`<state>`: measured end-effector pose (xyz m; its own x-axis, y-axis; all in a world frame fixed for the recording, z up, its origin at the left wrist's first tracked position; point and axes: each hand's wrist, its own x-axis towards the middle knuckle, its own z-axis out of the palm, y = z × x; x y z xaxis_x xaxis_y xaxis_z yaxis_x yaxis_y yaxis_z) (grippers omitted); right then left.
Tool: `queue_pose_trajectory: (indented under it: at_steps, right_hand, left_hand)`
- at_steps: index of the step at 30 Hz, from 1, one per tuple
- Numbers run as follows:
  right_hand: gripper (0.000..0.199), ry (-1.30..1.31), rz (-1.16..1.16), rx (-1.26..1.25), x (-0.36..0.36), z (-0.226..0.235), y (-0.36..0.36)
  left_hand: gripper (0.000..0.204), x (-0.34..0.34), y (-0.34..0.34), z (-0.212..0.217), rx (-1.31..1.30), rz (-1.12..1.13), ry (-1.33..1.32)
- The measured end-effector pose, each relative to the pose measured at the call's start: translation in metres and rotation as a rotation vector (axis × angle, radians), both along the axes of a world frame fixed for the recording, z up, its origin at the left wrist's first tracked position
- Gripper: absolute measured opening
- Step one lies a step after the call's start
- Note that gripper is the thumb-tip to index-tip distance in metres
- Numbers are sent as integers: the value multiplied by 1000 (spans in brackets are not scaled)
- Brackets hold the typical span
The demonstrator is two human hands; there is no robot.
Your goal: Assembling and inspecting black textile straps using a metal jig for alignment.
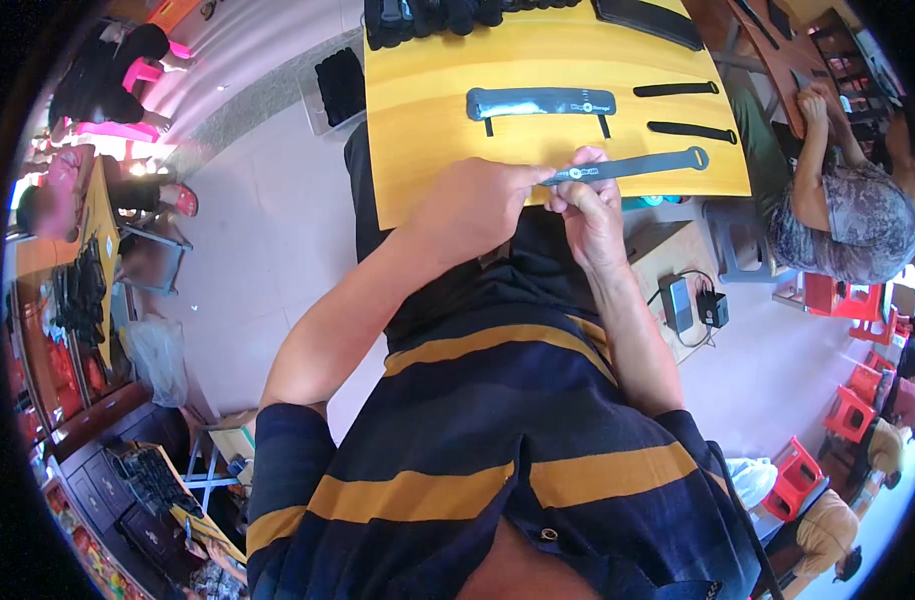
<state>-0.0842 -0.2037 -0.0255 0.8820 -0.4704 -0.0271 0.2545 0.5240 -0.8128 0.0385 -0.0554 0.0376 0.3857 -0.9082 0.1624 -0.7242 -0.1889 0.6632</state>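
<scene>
My left hand [473, 208] and my right hand [590, 212] meet over the front edge of the yellow table [418, 140]. Between them they pinch a dark grey strap [643, 165] with pale print and an oblong ring at its right end. The strap's left end is hidden by my left fingers, and my right thumb lies against it near the print. Just beyond my hands rests a long dark padded band [538, 103], with two short black tabs sticking out below. Two thin black ring-ended straps, one upper [676, 89] and one lower [692, 131], lie to the right.
A heap of black items [433, 18] and a flat black case [650, 22] sit at the table's far edge. Left of the table stands a tray with a black bundle [340, 85]. Adapters with cables [693, 303] rest on a box at right. People work at other tables.
</scene>
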Motion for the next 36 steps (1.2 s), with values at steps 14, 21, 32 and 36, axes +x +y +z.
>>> queue_pose_trajectory:
  at_steps: [14, 21, 32, 36]
  right_hand:
    - [43, 142, -119, -110, 4, 4, 19]
    - [48, 120, -66, 31, -1, 1, 13]
    - [51, -17, 125, 33, -12, -2, -1]
    - [51, -19, 140, 135, -13, 0, -2]
  left_hand:
    - [30, -16, 1, -11, -48, 155, -11]
    - [32, -11, 3, -8, -49, 68, -11]
    - [32, 16, 4, -5, 115, -125, 562]
    - [29, 6, 9, 0, 73, -66, 230]
